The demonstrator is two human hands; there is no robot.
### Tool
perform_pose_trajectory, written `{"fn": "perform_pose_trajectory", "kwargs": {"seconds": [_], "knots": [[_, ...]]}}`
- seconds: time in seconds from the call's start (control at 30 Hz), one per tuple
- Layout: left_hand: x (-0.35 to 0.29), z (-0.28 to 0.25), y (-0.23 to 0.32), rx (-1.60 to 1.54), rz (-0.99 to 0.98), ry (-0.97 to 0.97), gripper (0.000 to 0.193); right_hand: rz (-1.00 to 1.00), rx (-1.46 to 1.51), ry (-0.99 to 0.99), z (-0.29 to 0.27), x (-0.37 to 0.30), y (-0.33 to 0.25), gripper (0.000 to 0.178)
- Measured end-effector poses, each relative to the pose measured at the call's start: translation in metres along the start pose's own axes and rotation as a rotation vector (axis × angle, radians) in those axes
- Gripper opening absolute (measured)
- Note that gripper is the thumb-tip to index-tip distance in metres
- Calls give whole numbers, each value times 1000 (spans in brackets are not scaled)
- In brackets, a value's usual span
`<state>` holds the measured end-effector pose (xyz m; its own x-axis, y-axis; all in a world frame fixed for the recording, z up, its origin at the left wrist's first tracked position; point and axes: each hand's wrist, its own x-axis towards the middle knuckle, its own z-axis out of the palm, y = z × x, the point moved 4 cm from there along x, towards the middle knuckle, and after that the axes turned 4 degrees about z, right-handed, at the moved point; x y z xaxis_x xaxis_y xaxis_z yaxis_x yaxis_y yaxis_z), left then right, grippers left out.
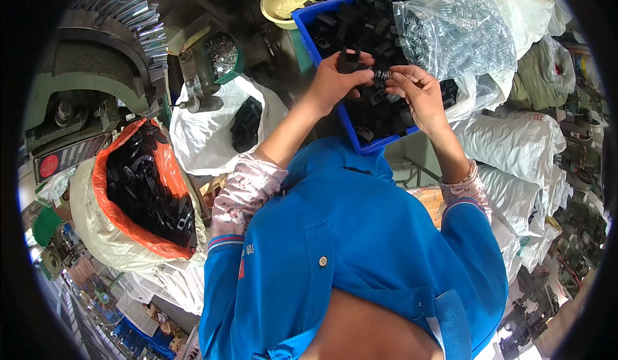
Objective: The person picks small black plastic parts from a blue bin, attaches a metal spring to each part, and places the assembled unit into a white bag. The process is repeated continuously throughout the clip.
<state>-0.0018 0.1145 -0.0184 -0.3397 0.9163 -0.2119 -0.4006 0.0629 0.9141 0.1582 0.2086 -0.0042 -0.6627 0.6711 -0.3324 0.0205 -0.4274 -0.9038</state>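
Note:
Both my hands are over a blue plastic bin heaped with small black plastic parts. My left hand is closed round one black plastic part. A small metal coil spring sits between the two hands, its left end against the held part. The fingertips of my right hand pinch the spring's other end. How far the spring goes into the part is hidden by my left fingers. On the bin's far right lies a clear plastic bag of springs.
A yellow basin stands behind the bin. At left are a white sack and an orange-lined sack with black parts, beside a green machine and a green cup of small metal pieces. White sacks are stacked at right.

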Motion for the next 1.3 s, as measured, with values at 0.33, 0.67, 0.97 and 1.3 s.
{"fn": "perform_pose_trajectory", "kwargs": {"seconds": [0.33, 0.67, 0.97, 1.3], "knots": [[3, -10, -12, -20, -132, 95, 19, -873, -914, 96, 25, -25, -40, 22], [-16, -14, -7, -688, -219, 132, 27, -408, -513, -19, 43, -9, -6, 17], [-40, -25, 0, -696, -51, 248, 30, -781, -865, -121, 82, -7, -18, 21], [-78, -78, 39, -368, -62, 203, 23, -796, -1022, -436, 149, 10, -25, 60]]}}
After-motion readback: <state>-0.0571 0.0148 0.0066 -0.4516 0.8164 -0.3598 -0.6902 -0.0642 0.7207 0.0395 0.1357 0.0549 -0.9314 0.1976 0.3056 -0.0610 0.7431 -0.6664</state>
